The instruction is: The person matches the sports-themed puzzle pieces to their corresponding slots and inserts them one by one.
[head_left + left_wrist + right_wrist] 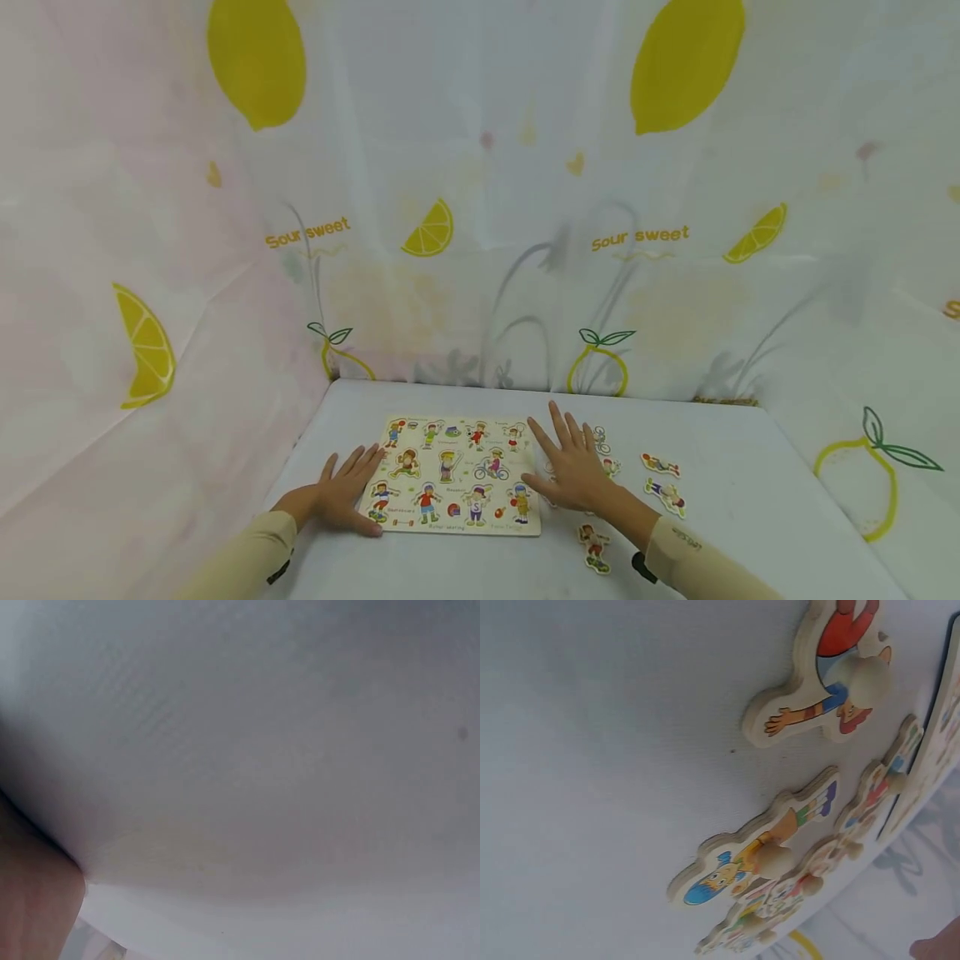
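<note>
A wooden puzzle board [405, 493] printed with sports figures lies flat on the white table. My left hand [345, 493] rests at its left edge, fingers extended and thumb by the lower left corner. Just right of the board, my right hand [572, 468] is spread with straight fingers above several loose puzzle pieces, partly hiding them; a bicycle piece [600, 440] shows past its fingers. Neither hand holds anything. The right wrist view shows pieces with round wooden knobs, among them a blue-haired figure [739, 866]; a bit of skin [939, 945] enters at the corner.
A skateboarder piece [594, 550] lies below my right hand. Farther right are two more figure pieces, an upper one [660, 464] and a lower one [665, 497]. A lemon-printed curtain [480, 300] stands behind the table [450, 571] and along both sides.
</note>
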### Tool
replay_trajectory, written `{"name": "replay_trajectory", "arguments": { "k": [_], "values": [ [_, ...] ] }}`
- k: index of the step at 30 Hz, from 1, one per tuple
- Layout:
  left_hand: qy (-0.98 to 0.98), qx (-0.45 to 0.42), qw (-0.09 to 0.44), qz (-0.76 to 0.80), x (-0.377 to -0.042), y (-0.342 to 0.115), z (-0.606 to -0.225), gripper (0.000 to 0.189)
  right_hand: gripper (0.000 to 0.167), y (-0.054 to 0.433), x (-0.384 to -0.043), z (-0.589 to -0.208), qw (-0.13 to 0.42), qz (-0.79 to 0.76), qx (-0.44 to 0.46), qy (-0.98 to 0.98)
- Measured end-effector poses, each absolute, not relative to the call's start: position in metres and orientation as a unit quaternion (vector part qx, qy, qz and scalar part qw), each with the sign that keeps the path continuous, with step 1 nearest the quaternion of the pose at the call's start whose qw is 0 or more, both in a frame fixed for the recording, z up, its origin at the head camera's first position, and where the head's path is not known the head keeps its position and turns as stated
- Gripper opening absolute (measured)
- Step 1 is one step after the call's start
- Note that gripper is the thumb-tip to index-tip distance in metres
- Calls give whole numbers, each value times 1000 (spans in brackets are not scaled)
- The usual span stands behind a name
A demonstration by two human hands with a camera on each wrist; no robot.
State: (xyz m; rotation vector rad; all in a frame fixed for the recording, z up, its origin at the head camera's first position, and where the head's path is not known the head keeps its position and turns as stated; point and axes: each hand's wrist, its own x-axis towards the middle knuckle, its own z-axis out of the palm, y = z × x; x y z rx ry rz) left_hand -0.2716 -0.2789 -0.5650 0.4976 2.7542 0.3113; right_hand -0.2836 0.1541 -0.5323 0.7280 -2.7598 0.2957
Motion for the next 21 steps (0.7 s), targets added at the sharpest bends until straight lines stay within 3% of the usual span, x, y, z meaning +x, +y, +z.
{"name": "replay_trajectory", "arguments": {
  "k": [21],
  "values": [
    [959, 189, 163, 136, -269, -278, -563, 139, 82, 200, -280, -545, 142, 118, 216, -959]
  ]
}}
